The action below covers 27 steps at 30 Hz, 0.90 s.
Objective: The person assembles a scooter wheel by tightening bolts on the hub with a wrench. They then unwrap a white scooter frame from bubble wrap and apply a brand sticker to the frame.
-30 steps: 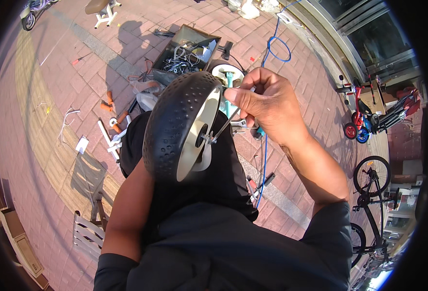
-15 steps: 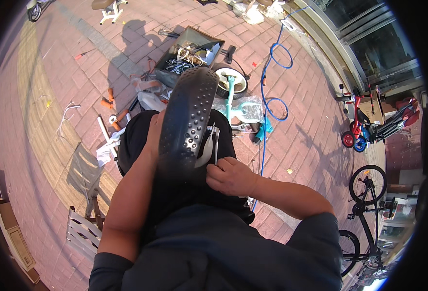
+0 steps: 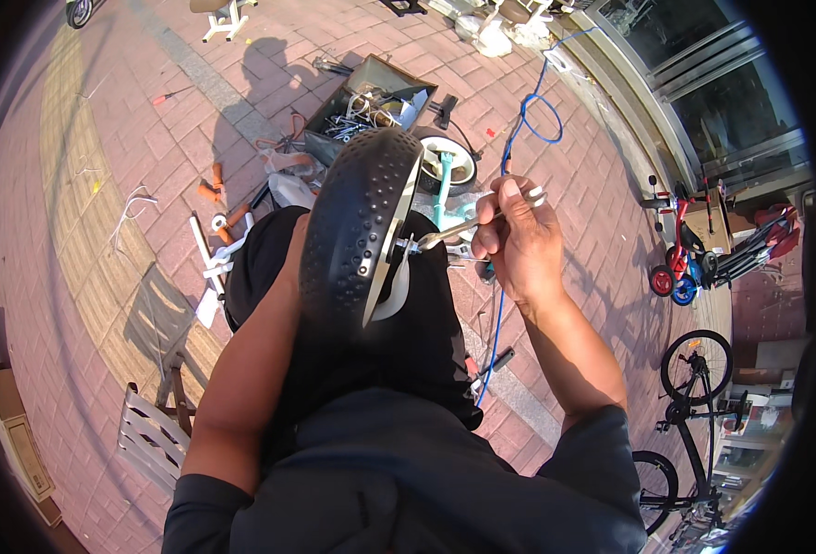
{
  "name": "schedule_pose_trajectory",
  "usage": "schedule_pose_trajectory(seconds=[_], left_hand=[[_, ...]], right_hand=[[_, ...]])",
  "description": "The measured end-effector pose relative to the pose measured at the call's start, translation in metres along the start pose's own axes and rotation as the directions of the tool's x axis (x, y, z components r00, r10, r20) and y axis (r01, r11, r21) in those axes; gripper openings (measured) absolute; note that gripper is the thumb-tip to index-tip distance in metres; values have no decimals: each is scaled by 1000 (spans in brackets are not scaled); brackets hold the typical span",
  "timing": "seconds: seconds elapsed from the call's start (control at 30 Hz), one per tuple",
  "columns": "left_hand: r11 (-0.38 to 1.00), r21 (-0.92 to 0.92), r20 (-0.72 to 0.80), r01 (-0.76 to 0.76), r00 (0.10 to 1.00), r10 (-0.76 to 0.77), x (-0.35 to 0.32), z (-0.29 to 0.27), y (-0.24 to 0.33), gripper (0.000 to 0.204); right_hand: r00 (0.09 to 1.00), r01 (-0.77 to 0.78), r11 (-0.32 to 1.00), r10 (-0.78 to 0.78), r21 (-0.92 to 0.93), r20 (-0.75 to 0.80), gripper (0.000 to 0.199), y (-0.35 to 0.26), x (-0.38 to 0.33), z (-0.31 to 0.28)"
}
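A black wheel with a studded tyre [image 3: 348, 226] stands upright on my lap, its pale rim facing right. My left hand [image 3: 298, 247] holds it from the left side; its fingers are hidden behind the tyre. A threaded axle end [image 3: 408, 246] with a nut sticks out of the hub. In my right hand [image 3: 526, 242], a metal wrench [image 3: 461, 229] is pinched between thumb and fingers. One end of the wrench sits at the axle nut, while its other end points up to the right past my thumb.
Beyond my knees lies a metal toolbox [image 3: 391, 78] full of tools, beside a turquoise fork [image 3: 445, 189] with a white-rimmed wheel. A blue hose [image 3: 522, 118] runs along the right. A slatted chair [image 3: 154, 434] stands at left, a black bicycle [image 3: 699, 434] at right.
My right hand has swung up and away to the right, turning from palm down to palm up. The wrench has gone from pointing toward me to pointing right. My left hand keeps its place.
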<state>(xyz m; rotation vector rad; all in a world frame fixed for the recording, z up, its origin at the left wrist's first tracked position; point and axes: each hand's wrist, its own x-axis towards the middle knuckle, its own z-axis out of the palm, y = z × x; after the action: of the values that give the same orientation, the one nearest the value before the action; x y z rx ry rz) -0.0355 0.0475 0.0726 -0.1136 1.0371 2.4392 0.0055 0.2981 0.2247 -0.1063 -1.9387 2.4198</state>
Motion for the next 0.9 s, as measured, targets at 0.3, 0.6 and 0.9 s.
schedule_pose_trajectory(seconds=[0.3, 0.6, 0.9], left_hand=[[980, 131, 25, -149, 989, 147, 1, 0, -5, 14], [891, 396, 25, -221, 973, 230, -7, 9, -7, 20], [615, 722, 166, -318, 942, 292, 2, -5, -5, 35]], right_hand=[[899, -437, 898, 438, 61, -6, 23, 0, 45, 6], [626, 767, 423, -326, -483, 709, 14, 19, -39, 37], [616, 770, 346, -186, -535, 766, 20, 51, -78, 4]])
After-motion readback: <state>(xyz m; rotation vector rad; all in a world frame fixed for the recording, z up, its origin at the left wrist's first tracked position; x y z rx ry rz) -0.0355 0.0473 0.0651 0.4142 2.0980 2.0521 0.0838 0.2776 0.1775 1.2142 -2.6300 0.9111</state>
